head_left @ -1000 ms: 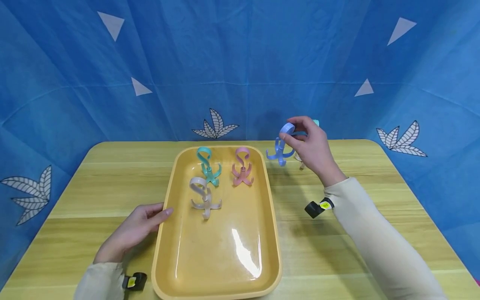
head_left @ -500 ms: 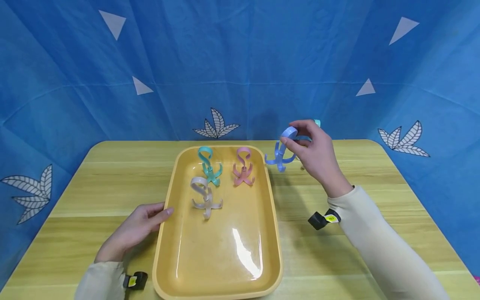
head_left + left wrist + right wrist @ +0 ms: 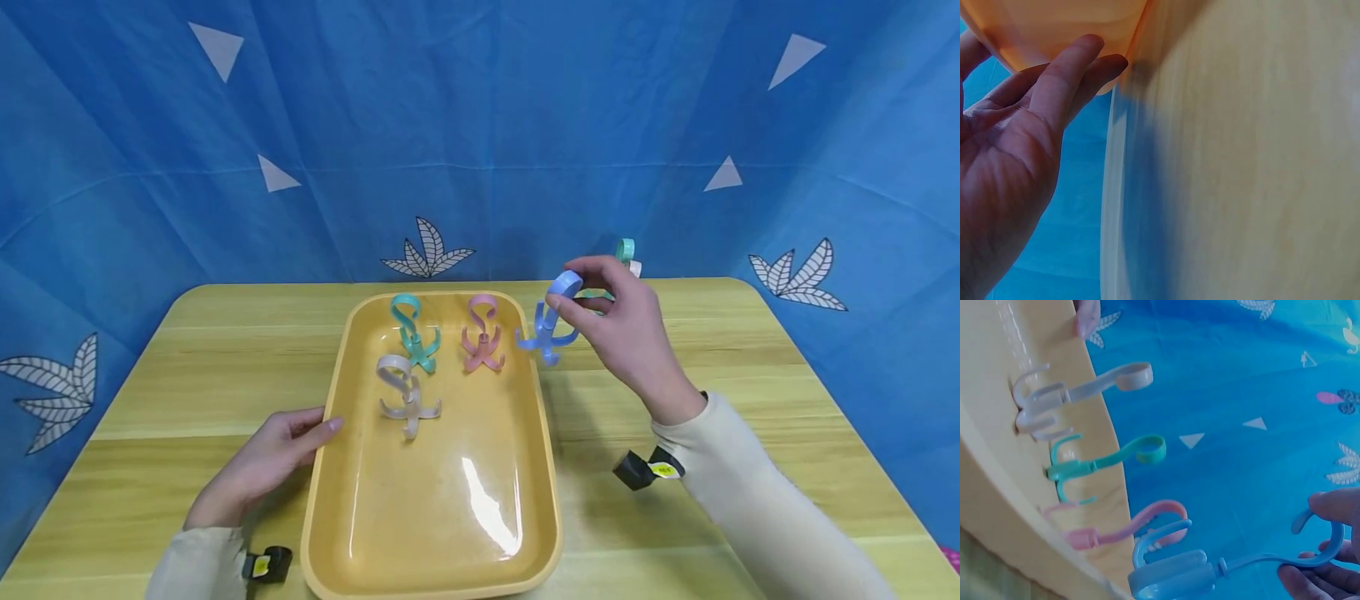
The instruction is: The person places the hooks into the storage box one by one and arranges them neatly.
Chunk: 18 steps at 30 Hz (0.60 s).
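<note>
Between thumb and fingers, my right hand (image 3: 633, 333) holds the curved top of a blue four-pronged swivel hook (image 3: 547, 332). The hook hangs prongs down at the right rim of a yellow tray (image 3: 427, 517). In the right wrist view, the hook (image 3: 1175, 575) appears close beside the tray wall. My left hand (image 3: 255, 471) grips the tray's left rim, thumb over the edge and fingers (image 3: 1063, 78) against the outer wall. Inside the tray stand a green hook (image 3: 420, 348), a pink hook (image 3: 483, 350) and a greyish-white hook (image 3: 411, 408).
Behind my right hand, a second green hook (image 3: 626, 248) and a white piece (image 3: 635, 268) are mostly hidden. The wooden table (image 3: 720, 358) extends on both sides of the tray. A blue patterned cloth (image 3: 495, 108) hangs behind it.
My right hand has moved the blue hook left and nearer, from beside the tray to its right rim. More of the green hook behind the hand now shows. The left hand keeps its place.
</note>
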### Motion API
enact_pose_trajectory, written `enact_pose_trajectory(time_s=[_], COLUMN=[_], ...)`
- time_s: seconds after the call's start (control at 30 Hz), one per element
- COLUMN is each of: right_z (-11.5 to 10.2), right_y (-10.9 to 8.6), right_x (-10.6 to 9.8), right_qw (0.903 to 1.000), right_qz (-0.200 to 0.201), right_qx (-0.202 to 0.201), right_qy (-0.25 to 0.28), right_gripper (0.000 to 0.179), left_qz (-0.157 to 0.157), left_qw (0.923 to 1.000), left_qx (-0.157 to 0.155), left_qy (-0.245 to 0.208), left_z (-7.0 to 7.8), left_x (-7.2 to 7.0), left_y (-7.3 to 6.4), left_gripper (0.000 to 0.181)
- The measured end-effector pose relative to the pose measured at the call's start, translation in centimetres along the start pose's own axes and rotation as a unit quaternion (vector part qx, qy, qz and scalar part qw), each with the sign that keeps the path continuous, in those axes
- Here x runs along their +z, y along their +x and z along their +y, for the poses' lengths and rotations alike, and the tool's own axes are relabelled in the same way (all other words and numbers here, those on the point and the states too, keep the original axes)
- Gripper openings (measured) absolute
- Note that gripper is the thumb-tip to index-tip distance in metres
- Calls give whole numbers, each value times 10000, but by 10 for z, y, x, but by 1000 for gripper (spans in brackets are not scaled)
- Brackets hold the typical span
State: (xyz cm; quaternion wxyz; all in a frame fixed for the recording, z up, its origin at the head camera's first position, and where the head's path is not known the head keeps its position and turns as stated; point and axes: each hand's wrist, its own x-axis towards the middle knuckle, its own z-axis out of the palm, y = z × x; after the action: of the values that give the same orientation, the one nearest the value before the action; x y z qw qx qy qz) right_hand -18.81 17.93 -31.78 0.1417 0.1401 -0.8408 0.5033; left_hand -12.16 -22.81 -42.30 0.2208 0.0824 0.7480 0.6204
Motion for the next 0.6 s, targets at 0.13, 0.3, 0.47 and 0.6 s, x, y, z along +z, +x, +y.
enact_pose_trajectory(time_s=[0.13,0.3,0.47,0.6], right_z=[-5,-12,-17,-19], right_y=[-4,-13,-20,-23], right_x=[5,12,19,25], right_qw=[9997,9979,9959,9948], right_qz=[-83,-242,-422,-481], right_qx=[-158,-420,-558,-597], right_qy=[176,420,567,663], right_gripper=[37,35,37,37], left_qz=[-23,-20,-11,-34], left_qw=[10000,10000,10000,10000], left_qx=[-26,-45,-25,-14], left_qy=[-62,-60,-48,-58], left_z=[1,1,1,2], left_x=[0,0,1,1], left_y=[0,0,-1,-2], left_gripper=[54,55,54,54])
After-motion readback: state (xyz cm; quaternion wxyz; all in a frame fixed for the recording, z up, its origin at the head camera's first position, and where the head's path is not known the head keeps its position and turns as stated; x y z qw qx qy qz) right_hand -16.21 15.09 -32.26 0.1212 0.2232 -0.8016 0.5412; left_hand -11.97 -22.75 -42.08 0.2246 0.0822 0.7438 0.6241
